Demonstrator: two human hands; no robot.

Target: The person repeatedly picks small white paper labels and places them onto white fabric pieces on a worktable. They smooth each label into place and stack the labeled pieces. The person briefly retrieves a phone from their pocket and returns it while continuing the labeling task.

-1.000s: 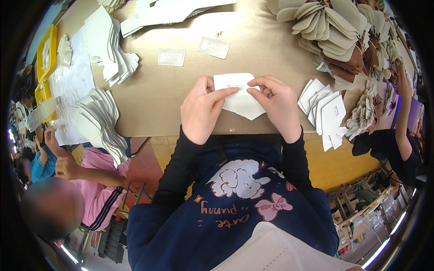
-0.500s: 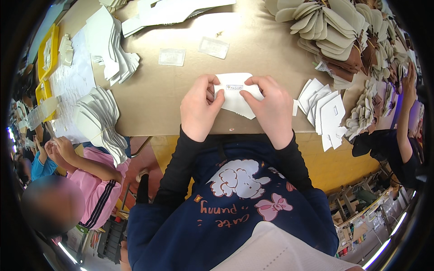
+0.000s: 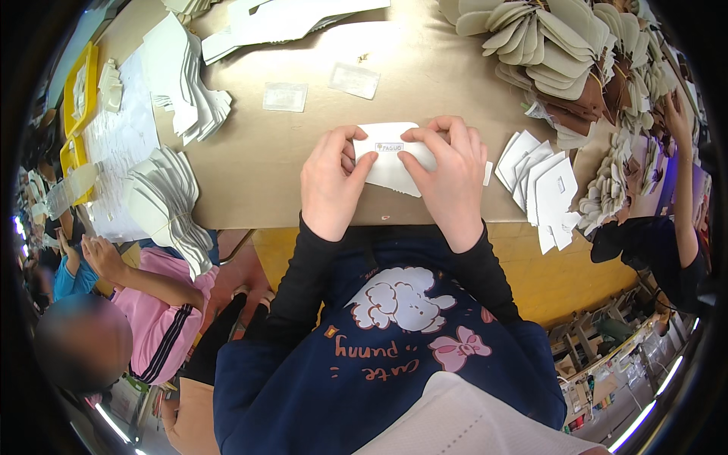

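White, flat and insole-shaped: white cut piece [image 3: 394, 163], lying on the brown work table [image 3: 250, 167] right at its near edge, pinned beneath both hands. Long axis running left to right across the body, slightly tilted down toward the right. Small label strip [image 3: 389, 148] near its upper middle, framed between two fingertips.

Left hand [image 3: 331, 184] over the left end, right hand [image 3: 450, 176] over the right end, both equally close, with the label midway between them. Fingers curled and pressing down on the piece, thumbs tucked underneath or along the near edge; hard to tell which. Neither grip a full clamp around it, more a flat press with fingertips meeting at the label. No gap between hands and piece.

Surface matte, thin, with rounded corners at the top and a tapered lower right end poking out below the right palm.

Just to the right, well within reach: fanned white pieces [image 3: 542, 189] of the same cut. Farther back, two small clear packets [image 3: 286, 96] lying flat. At the far right, stacked tan pieces [image 3: 546, 38]; at the left, bundled white stacks [image 3: 163, 201] hanging over the table edge.
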